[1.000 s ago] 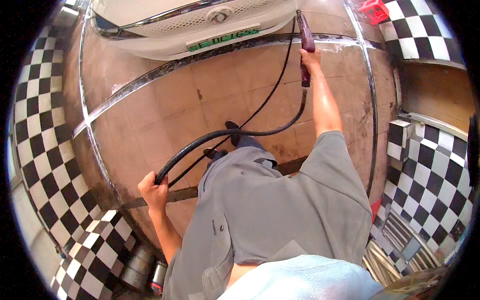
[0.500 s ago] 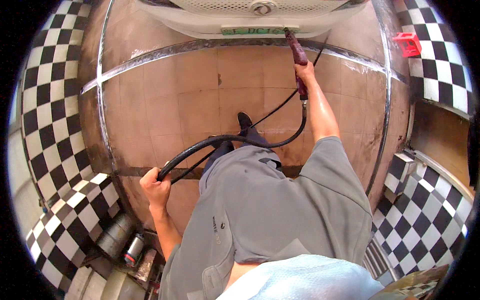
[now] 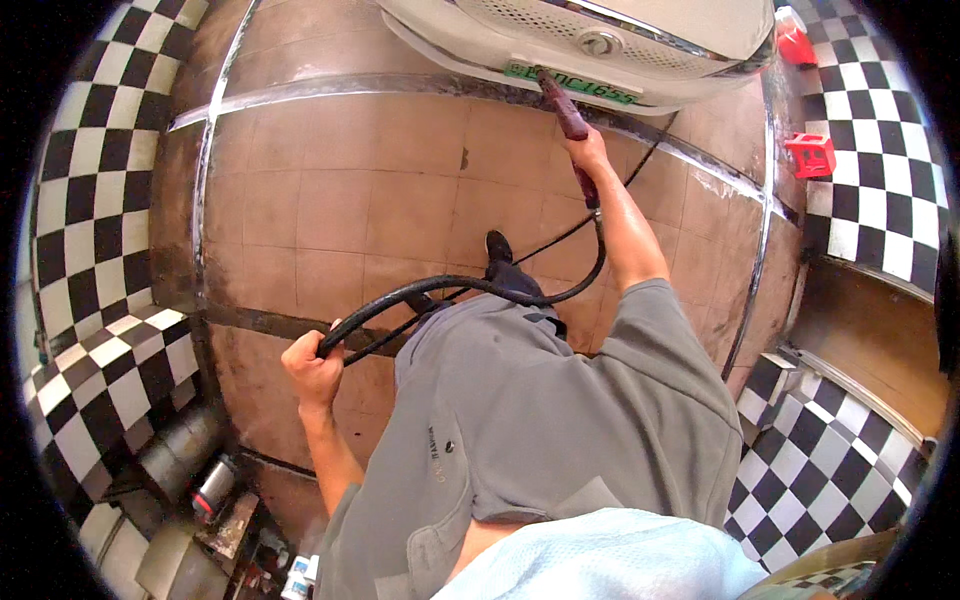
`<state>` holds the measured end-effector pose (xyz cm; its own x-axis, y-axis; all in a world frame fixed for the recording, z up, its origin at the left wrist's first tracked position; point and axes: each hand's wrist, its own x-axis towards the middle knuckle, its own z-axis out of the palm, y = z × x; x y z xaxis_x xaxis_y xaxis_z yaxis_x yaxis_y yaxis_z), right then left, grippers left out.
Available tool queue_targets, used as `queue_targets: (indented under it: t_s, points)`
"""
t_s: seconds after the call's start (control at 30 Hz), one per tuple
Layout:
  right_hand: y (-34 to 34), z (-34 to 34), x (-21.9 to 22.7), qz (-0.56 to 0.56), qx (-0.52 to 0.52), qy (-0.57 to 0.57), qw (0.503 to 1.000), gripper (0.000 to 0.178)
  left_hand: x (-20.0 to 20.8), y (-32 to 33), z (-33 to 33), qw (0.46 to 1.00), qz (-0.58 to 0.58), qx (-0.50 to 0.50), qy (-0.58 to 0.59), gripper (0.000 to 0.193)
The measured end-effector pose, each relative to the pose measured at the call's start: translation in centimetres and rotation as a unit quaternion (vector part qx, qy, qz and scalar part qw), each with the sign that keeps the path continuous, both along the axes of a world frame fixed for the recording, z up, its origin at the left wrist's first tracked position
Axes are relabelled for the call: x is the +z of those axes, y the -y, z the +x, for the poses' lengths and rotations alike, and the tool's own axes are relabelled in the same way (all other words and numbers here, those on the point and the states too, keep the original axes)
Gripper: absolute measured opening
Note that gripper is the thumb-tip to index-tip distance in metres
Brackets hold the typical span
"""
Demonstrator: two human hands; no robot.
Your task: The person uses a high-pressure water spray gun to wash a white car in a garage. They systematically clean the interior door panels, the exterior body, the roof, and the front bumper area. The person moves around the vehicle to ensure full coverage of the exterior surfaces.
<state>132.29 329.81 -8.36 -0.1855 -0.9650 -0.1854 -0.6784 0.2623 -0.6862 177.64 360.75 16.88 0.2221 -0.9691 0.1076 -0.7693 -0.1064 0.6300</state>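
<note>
My right hand is wrapped round a dark red spray gun, held out ahead of me. The gun's tip overlaps the green number plate on the white car; whether it touches cannot be made out. From the gun's rear end a thick black hose curves down and across my front. My left hand is closed round that hose at the left of my waist. A thinner stretch of black hose runs behind it, past my feet and toward the car.
Brown tiled floor lies between me and the car, crossed by metal strips. Black-and-white checkered walls stand on both sides. A red plastic stool is by the right wall. Cans and bottles crowd the lower left.
My view has turned, so the car sits further right and tilted. The spray gun's tip has shifted from the plate's right end toward its left end. Both hands keep their grip.
</note>
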Motion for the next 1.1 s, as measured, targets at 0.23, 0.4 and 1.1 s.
queue_targets:
  t_s: [0.23,0.4,1.1]
  points:
    - [-1.7,10.2,8.3,-0.122,0.073,0.016,0.99,0.058,-1.7,-5.1,9.0,0.999,-0.018,0.03,-0.005,0.044]
    - [-4.3,13.9,11.1,-0.079,0.089,-0.026,0.993,0.059,-2.8,-6.8,13.4,0.998,-0.02,0.014,-0.05,0.044]
    - [-19.1,-0.5,6.7,-0.019,-0.141,-0.09,0.986,0.061,-3.2,-0.6,10.0,0.993,0.017,-0.118,-0.014,0.042]
